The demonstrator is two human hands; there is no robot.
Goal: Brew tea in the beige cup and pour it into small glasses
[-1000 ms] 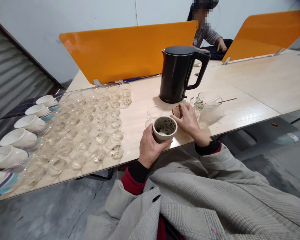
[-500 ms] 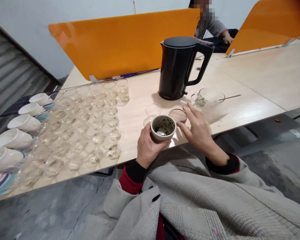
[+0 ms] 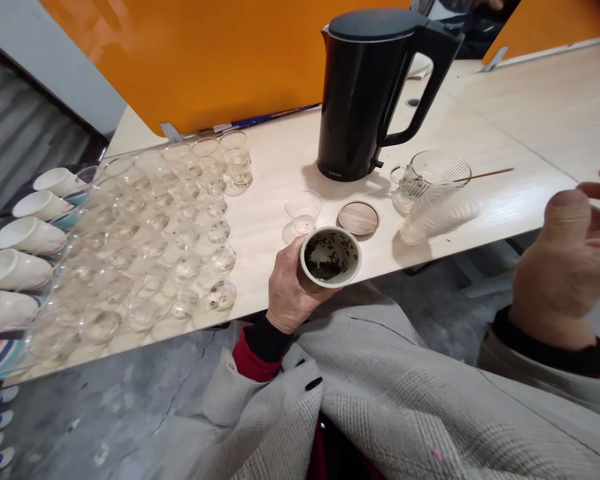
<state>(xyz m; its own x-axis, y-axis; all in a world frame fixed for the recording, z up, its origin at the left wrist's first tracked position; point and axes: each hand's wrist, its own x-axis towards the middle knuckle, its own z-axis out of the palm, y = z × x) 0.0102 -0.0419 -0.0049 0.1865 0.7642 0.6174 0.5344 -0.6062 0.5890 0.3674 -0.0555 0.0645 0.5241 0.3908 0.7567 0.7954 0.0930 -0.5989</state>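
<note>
A pale cup (image 3: 331,256) is in my left hand (image 3: 293,287), its fingers wrapped round the side just over the table's front edge. Dark bits like tea leaves cling to the cup's inside wall and lie in its bottom. Off to the right, beyond the table edge, my right hand (image 3: 570,260) is raised with fingers apart and nothing visible in it; part of it runs out of frame. Behind the cup are a round wooden coaster or lid (image 3: 359,219) and a clear plastic cup (image 3: 304,210).
A black kettle (image 3: 360,107) stands at the back by the orange divider (image 3: 205,60). Right of it are a ribbed glass mug (image 3: 437,167) with a thin stick and a stack of clear cups (image 3: 440,215) on its side. Many clear cups (image 3: 150,247) and stacked paper cups (image 3: 30,233) fill the left.
My right hand has moved from beside the wooden disc far to the right. My left hand still holds the cup, now tipped more toward me. The view has shifted downward.
</note>
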